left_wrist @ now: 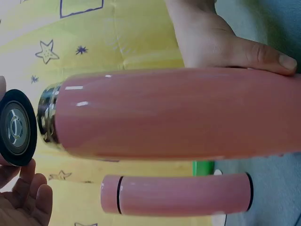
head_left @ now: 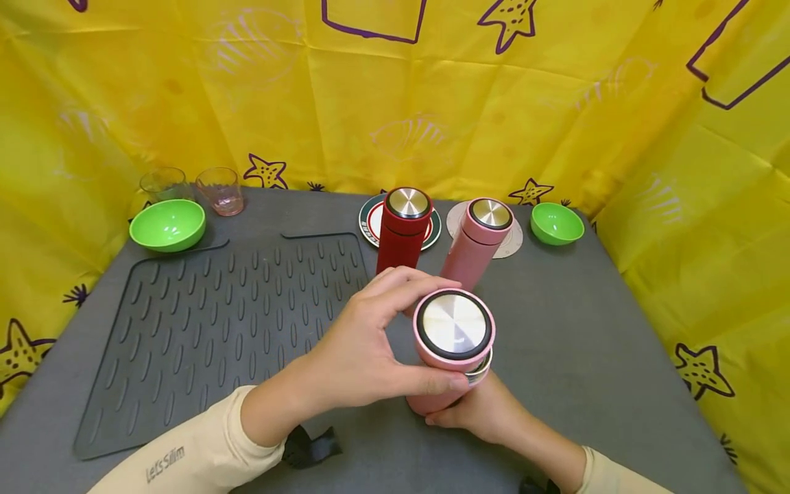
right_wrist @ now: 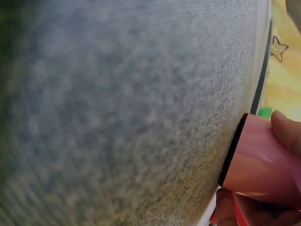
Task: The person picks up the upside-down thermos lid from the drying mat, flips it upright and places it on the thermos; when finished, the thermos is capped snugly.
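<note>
My left hand (head_left: 370, 336) holds the pink lid (head_left: 455, 324) of a thermos bottle between thumb and fingers. In the left wrist view the lid's dark underside (left_wrist: 17, 128) faces the bottle's bare metal neck (left_wrist: 48, 114), with a gap between them. Low on the pink thermos bottle (left_wrist: 178, 113), my right hand (head_left: 487, 410) grips its body. The right wrist view has the black-edged base (right_wrist: 263, 162) of that bottle right at the grey table surface. Behind stand a capped red thermos bottle (head_left: 404, 233) and a second capped pink thermos bottle (head_left: 475, 243).
A dark ridged drying mat (head_left: 234, 315) covers the table's left side. Two glasses (head_left: 221, 192) and a green bowl (head_left: 168, 226) stand at the back left, another green bowl (head_left: 557, 225) at the back right. Plates (head_left: 370, 223) lie behind the capped bottles, near the yellow curtain (head_left: 345, 103).
</note>
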### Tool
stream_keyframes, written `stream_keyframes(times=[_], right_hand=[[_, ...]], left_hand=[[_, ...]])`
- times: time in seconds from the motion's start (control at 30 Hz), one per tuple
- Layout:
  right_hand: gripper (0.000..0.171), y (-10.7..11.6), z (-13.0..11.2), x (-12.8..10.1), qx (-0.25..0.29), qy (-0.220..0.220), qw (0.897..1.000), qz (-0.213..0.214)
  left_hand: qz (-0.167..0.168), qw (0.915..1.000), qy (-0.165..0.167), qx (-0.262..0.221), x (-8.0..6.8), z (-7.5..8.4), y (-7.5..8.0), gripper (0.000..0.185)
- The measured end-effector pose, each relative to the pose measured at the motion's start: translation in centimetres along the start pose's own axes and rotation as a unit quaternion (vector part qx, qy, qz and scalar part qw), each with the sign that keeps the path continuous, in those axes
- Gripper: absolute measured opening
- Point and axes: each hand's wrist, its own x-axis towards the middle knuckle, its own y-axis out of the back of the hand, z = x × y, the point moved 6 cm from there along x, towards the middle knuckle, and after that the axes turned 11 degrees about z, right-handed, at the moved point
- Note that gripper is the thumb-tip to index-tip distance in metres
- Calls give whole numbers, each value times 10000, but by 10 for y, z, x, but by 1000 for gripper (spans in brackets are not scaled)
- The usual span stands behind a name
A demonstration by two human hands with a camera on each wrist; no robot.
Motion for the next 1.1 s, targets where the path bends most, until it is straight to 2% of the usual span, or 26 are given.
stream_keyframes(times=[0.2, 0.43, 0.6, 0.8, 0.97, 1.1], right_hand=[[73, 0, 0, 1, -234, 66, 9997, -34], [77, 1, 0, 1, -320, 118, 9994, 9], [74, 2, 1, 1, -155, 49, 9999, -11], [68, 1, 2, 2, 29, -11, 10000, -79], [59, 1, 1, 1, 190, 49, 9997, -129], [59, 1, 0, 1, 274, 32, 9995, -122]], left_hand=[[-124, 9993, -158, 317, 3, -6, -13, 69], [-300, 9975, -111, 630, 1, -16, -19, 71], [-552, 9960, -51, 704, -2, -21, -24, 71], [-776, 9945, -24, 697, -6, -26, -27, 70], [-994, 9941, 143, 405, -7, -31, -27, 71], [-1179, 9926, 198, 232, -7, -33, -27, 72]])
